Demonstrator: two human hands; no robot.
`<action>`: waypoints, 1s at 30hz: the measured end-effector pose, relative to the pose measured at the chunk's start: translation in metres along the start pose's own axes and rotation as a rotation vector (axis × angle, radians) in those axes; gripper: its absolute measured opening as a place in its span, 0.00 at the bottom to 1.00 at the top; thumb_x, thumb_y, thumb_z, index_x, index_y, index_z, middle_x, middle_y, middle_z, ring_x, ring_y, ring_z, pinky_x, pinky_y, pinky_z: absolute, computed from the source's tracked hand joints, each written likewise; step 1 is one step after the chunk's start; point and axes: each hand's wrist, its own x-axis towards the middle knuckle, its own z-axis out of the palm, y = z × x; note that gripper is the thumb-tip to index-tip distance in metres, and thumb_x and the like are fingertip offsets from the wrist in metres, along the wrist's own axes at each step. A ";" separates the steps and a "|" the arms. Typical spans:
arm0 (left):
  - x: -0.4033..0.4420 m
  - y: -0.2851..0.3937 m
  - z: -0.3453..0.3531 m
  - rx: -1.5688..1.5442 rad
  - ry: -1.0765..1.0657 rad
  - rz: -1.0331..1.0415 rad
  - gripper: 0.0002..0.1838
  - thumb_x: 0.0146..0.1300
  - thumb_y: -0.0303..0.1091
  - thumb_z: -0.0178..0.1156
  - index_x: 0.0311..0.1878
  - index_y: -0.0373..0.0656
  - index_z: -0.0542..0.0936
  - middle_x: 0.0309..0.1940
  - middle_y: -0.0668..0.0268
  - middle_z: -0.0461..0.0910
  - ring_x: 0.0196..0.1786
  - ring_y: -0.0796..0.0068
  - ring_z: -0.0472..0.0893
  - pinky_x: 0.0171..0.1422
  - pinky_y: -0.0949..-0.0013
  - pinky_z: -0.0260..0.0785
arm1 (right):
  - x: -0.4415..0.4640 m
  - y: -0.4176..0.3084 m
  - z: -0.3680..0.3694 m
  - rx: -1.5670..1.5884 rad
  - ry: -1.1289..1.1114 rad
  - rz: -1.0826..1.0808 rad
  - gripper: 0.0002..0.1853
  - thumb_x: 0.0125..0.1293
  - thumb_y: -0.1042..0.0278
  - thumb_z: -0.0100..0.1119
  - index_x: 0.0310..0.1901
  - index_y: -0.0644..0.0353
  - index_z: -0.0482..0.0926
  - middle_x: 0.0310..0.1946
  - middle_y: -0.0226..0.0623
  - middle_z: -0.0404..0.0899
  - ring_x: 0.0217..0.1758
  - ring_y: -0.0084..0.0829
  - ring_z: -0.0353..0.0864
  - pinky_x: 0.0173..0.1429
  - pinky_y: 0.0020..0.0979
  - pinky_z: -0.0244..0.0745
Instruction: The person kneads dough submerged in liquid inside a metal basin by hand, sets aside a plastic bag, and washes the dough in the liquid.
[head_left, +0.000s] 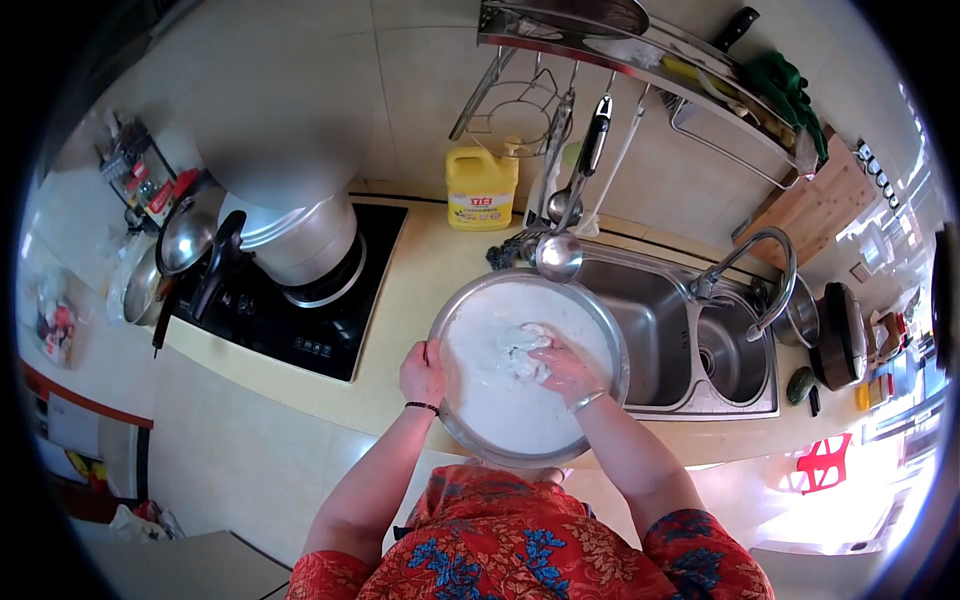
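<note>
A wide metal basin (447,318) of white, flour-like stuff (505,410) is in front of me, partly over the counter and the sink's left edge. On its left rim, my left hand (423,374) is closed, with the fingers curled over the edge. My right hand (565,370) reaches in from the right. Its fingers are curled into a lumpy white clump near the middle and are coated white, so the fingertips are partly hidden.
Left of the basin, a large pot (300,240) sits on the black cooktop (365,290). A yellow jug (481,188) stands against the wall. Ladles (558,257) hang low behind the basin. To the right are the double sink (650,320) and the curved faucet (785,260).
</note>
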 end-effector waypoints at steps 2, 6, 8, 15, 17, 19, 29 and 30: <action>0.000 0.000 0.000 -0.009 0.004 -0.008 0.19 0.62 0.46 0.46 0.28 0.40 0.75 0.22 0.51 0.74 0.27 0.50 0.74 0.31 0.55 0.66 | -0.010 -0.009 0.005 -0.115 0.095 0.010 0.21 0.52 0.79 0.54 0.51 0.53 0.70 0.43 0.33 0.73 0.47 0.28 0.75 0.47 0.32 0.75; 0.000 -0.004 0.003 -0.020 0.009 -0.003 0.19 0.62 0.47 0.47 0.28 0.41 0.75 0.22 0.52 0.74 0.27 0.50 0.74 0.30 0.55 0.65 | -0.033 -0.026 0.026 -0.097 0.092 -0.047 0.20 0.55 0.74 0.57 0.51 0.53 0.71 0.41 0.30 0.75 0.45 0.25 0.76 0.45 0.29 0.75; 0.000 -0.004 0.003 -0.019 0.014 0.003 0.19 0.62 0.47 0.47 0.28 0.41 0.75 0.22 0.52 0.74 0.27 0.50 0.74 0.30 0.56 0.65 | -0.039 -0.030 0.037 -0.071 0.137 -0.074 0.16 0.56 0.71 0.58 0.47 0.56 0.72 0.39 0.32 0.76 0.41 0.27 0.77 0.42 0.30 0.76; 0.001 -0.005 0.003 -0.014 0.016 -0.003 0.19 0.62 0.48 0.47 0.27 0.40 0.74 0.21 0.52 0.74 0.27 0.50 0.74 0.30 0.55 0.65 | -0.021 -0.019 0.010 0.176 0.151 -0.036 0.20 0.61 0.53 0.54 0.47 0.58 0.71 0.36 0.34 0.76 0.36 0.28 0.78 0.38 0.29 0.77; 0.001 -0.005 0.004 -0.028 0.014 -0.014 0.19 0.62 0.48 0.47 0.27 0.40 0.74 0.21 0.52 0.74 0.26 0.50 0.74 0.30 0.55 0.65 | -0.017 -0.014 -0.007 0.185 0.066 -0.033 0.24 0.61 0.48 0.50 0.50 0.59 0.69 0.39 0.35 0.76 0.39 0.30 0.78 0.40 0.31 0.77; 0.001 -0.005 0.003 -0.001 0.018 0.008 0.20 0.62 0.48 0.47 0.27 0.40 0.74 0.21 0.52 0.74 0.26 0.50 0.74 0.30 0.55 0.65 | -0.017 -0.014 -0.008 0.194 -0.019 -0.028 0.28 0.61 0.43 0.47 0.52 0.59 0.67 0.41 0.37 0.76 0.41 0.32 0.78 0.42 0.33 0.76; 0.001 -0.005 0.003 0.004 0.008 -0.001 0.20 0.62 0.48 0.46 0.27 0.40 0.74 0.21 0.52 0.74 0.26 0.50 0.74 0.30 0.55 0.65 | -0.040 -0.036 0.003 0.341 -0.213 0.088 0.35 0.61 0.37 0.36 0.57 0.61 0.64 0.52 0.43 0.70 0.54 0.40 0.70 0.57 0.45 0.65; 0.001 -0.006 0.004 0.000 0.005 -0.003 0.20 0.62 0.48 0.46 0.27 0.40 0.74 0.21 0.52 0.74 0.26 0.51 0.74 0.30 0.55 0.65 | -0.042 -0.037 0.003 0.346 -0.181 0.089 0.32 0.64 0.41 0.38 0.57 0.61 0.64 0.52 0.42 0.70 0.54 0.40 0.71 0.56 0.45 0.67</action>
